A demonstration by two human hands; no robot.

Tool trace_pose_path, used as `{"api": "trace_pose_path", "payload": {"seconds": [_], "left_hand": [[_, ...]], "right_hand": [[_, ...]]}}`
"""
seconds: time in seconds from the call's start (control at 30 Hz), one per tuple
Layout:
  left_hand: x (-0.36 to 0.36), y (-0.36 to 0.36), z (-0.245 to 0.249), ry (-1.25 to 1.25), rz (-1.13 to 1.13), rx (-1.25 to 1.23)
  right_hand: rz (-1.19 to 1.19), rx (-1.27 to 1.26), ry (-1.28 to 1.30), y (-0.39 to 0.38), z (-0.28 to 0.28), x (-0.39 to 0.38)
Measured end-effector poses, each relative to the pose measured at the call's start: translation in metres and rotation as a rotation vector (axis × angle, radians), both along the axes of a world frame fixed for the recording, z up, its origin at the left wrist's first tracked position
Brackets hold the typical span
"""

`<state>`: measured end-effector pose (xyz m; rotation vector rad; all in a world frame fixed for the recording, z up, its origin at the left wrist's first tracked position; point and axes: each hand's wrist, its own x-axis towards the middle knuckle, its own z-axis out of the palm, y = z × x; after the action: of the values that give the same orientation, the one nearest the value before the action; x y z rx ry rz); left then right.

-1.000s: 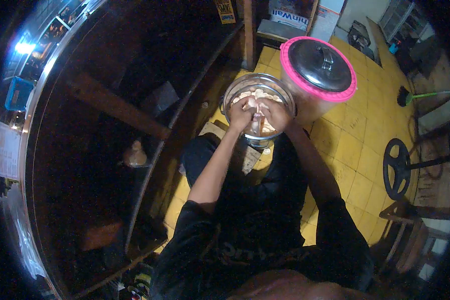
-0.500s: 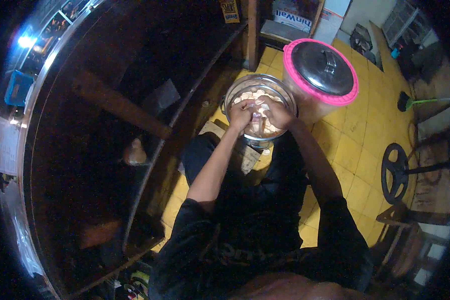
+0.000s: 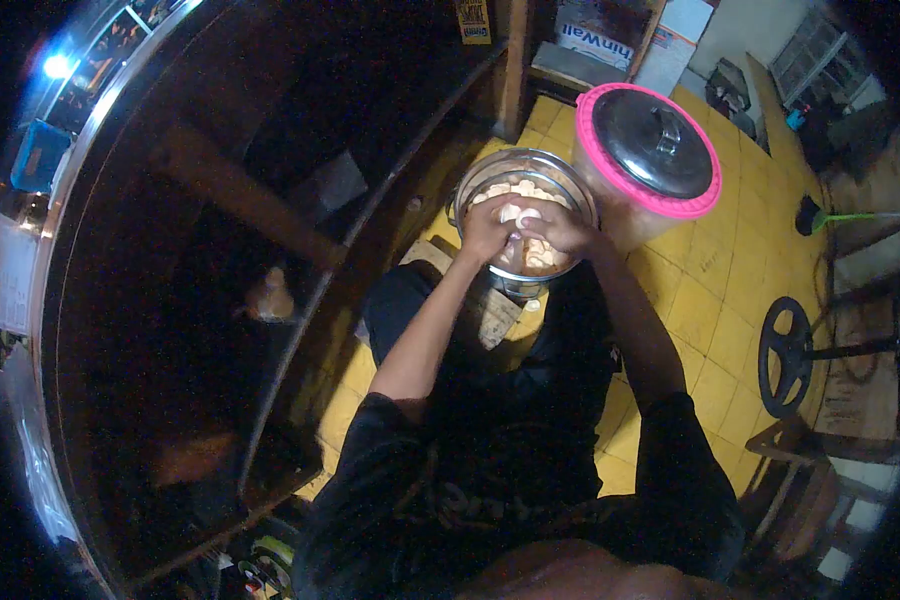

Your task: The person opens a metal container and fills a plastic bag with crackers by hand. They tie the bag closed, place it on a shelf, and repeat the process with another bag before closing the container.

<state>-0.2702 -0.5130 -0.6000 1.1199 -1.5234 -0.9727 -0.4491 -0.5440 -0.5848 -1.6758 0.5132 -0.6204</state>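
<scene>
1. Head view: our left hand (image 3: 486, 230) and right hand (image 3: 562, 232) curl inward, close together, over pale pieces (image 3: 542, 256) – whether either pinches any, we cannot tell.
2. The pieces lie in our pot (image 3: 532, 157) – just beside the bucket (image 3: 613, 206).

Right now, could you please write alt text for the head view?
A person's left hand and right hand are close together among pale, rounded pieces in a metal pot, beside a lidded, pink-rimmed bucket on yellow floor tiles.

HEAD cam | fwd/dn (fisheye, dk corners) | hands (image 3: 485, 230) nr ctr, mid-range
</scene>
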Motion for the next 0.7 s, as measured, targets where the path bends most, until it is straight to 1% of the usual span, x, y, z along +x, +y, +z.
{"api": "trace_pose_path", "payload": {"seconds": [0.03, 0.1, 0.13, 0.17, 0.2, 0.23, 0.27, 0.3, 0.33, 0.37, 0.43, 0.47, 0.5, 0.53, 0.57, 0.6, 0.63, 0.67, 0.7], "left_hand": [[0.001, 0.004, 0.008, 0.001, 0.002, 0.001], [0.002, 0.012, 0.031, -0.046, -0.007, 0.035], [0.003, 0.017, 0.046, 0.103, -0.023, 0.373], [0.003, 0.016, 0.046, 0.102, -0.023, 0.377], [0.004, 0.016, 0.045, 0.169, -0.046, 0.438], [0.004, 0.015, 0.046, 0.239, -0.068, 0.495], [0.001, 0.016, 0.045, 0.189, -0.034, 0.456], [0.003, 0.015, 0.038, 0.191, -0.032, 0.457], [0.005, 0.014, 0.032, 0.061, 0.002, 0.273], [0.007, 0.013, 0.026, -0.069, 0.036, 0.09], [0.012, 0.012, 0.027, -0.021, 0.052, 0.064], [0.016, 0.012, 0.027, -0.108, 0.127, 0.08], [0.021, 0.01, 0.023, -0.195, 0.203, 0.096], [0.022, 0.008, 0.015, -0.071, 0.307, -0.024], [0.027, 0.005, 0.009, -0.071, 0.311, -0.023], [0.032, 0.006, 0.01, -0.029, 0.398, 0.029], [0.037, 0.008, 0.012, 0.012, 0.483, 0.08], [0.04, 0.011, 0.019, -0.005, 0.503, 0.13], [0.046, 0.01, 0.017, -0.015, 0.503, 0.116]], "right_hand": [[0.002, 0.001, 0.001, -0.005, -0.016, 0.0], [-0.196, -0.031, -0.024, -0.011, -0.042, -0.001], [-0.195, -0.026, -0.024, -0.005, -0.02, 0.001], [-0.251, 0.001, 0.157, -0.001, 0.004, 0.001], [-0.306, 0.029, 0.337, 0.004, 0.02, 0.003], [-0.305, 0.031, 0.337, 0.007, 0.017, 0.006], [-0.212, -0.245, 0.368, 0.01, 0.014, 0.009], [-0.113, -0.519, 0.395, 0.013, 0.016, 0.013], [-0.098, -0.441, 0.454, 0.014, 0.02, 0.015], [-0.096, -0.44, 0.456, 0.016, 0.023, 0.016], [-0.194, 0.341, -0.111, 0.029, 0.052, 0.024], [-0.252, -0.126, -0.13, 0.025, 0.038, 0.028], [-0.249, -0.125, -0.13, 0.02, 0.039, 0.028], [-0.318, -0.07, 0.048, 0.012, 0.042, 0.026], [-0.387, -0.012, 0.227, 0.009, 0.044, 0.023], [-0.384, -0.01, 0.227, 0.009, 0.035, 0.018], [-0.437, -0.378, 0.281, 0.008, 0.014, 0.013], [-0.482, -0.749, 0.33, 0.007, -0.013, 0.009], [-0.529, -1.129, 0.361, 0.001, -0.038, 0.013]]}}
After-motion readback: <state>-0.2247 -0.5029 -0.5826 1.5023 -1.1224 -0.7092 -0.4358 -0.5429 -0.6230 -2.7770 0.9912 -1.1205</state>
